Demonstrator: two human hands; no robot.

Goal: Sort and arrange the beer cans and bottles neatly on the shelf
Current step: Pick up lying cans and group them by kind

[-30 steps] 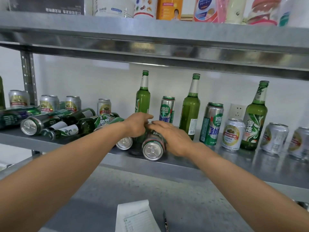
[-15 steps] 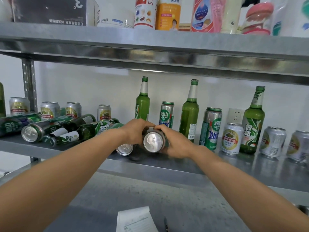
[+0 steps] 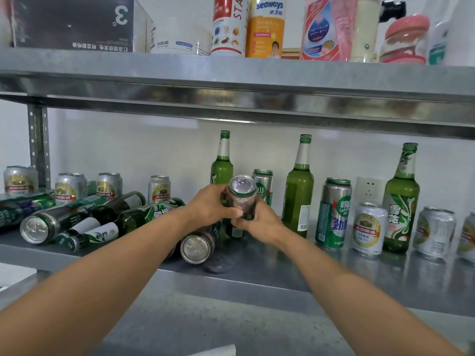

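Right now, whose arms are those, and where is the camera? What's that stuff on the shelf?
No machine here: a person wears one camera on their head, looking forward and down, so you see their own arms. The grip is just two bare hands: the left hand and right hand together hold one beer can, its top tilted toward the camera. On the metal shelf, lying bottles and a lying can are on the left; upright bottles and upright cans stand to the right.
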